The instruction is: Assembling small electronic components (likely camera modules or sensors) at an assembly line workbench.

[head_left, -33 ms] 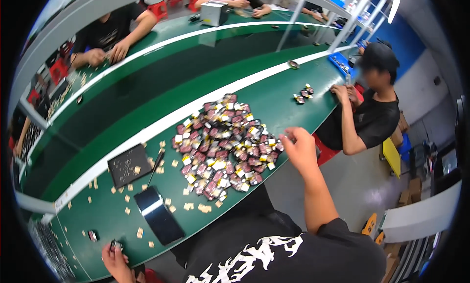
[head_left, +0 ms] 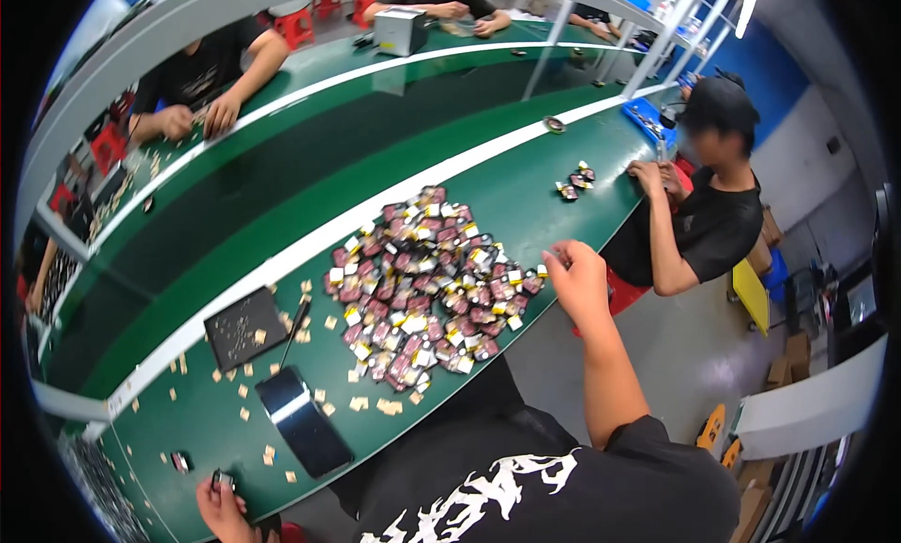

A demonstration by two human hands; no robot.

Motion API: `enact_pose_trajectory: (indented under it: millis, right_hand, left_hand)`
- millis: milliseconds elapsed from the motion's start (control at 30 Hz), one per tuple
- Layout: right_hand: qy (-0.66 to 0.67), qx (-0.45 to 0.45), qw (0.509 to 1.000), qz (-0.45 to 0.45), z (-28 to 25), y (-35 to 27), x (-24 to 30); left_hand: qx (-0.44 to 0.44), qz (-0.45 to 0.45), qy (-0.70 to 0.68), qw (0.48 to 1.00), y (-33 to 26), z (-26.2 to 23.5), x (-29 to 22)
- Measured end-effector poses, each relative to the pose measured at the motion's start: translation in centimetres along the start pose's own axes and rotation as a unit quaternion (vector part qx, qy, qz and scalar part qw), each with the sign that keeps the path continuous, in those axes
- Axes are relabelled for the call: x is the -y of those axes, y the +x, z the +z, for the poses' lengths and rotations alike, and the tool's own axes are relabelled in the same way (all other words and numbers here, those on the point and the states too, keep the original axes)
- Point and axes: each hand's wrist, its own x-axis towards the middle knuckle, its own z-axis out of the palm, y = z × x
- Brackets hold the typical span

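Your left hand (head_left: 221, 512) pinches a small black-and-silver boxy part (head_left: 223, 481), near left; probably light, stiff, best held by side edges. Right hand (head_left: 581, 280) curled, just right of heaped maroon-black-white small parts (head_left: 405, 261); can't tell if holding anything.

a workshop, shown by a long green workbench (head_left: 526, 196), seated workers (head_left: 723, 224) and heaped small parts (head_left: 432, 294).

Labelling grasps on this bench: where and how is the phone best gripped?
Probably grip the phone across its two long sides, on the near half, coming down from above: it lies flat and slim, longer than wide. Small pale pieces sit close to the right of its far half, and a thin black tool points toward its far end.
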Motion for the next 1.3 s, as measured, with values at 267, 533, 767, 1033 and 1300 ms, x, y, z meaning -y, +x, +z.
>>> enact_pose_trajectory:
  millis: [267, 533, 767, 1033, 1300]
  right_hand:
    - [0.029, 0.066, 0.989, 0.128, 0.1, 3.8, -6.1]
    - [0.123, 0.292, 0.946, 0.068, -1.4, 3.1, -6.7]
    - [0.187, 0.290, 0.936, 0.064, -0.9, 2.5, -7.4]
    - [0.354, 0.268, 0.874, 0.196, -2.0, 1.9, -7.3]
    - [0.365, 0.293, 0.884, 0.010, -3.4, 1.2, -2.6]
  left_hand:
    - [-0.088, 0.012, 0.100, 0.991, 0.7, 0.1, -2.8]
    - [-0.190, 0.059, 0.294, 0.935, 2.2, 0.6, -3.3]
    - [-0.271, 0.204, 0.451, 0.826, 2.7, 2.0, -4.8]
    - [-0.103, 0.270, 0.200, 0.936, -2.0, 15.6, -11.2]
    - [0.464, 0.031, -0.179, 0.867, -11.5, 31.3, -17.5]
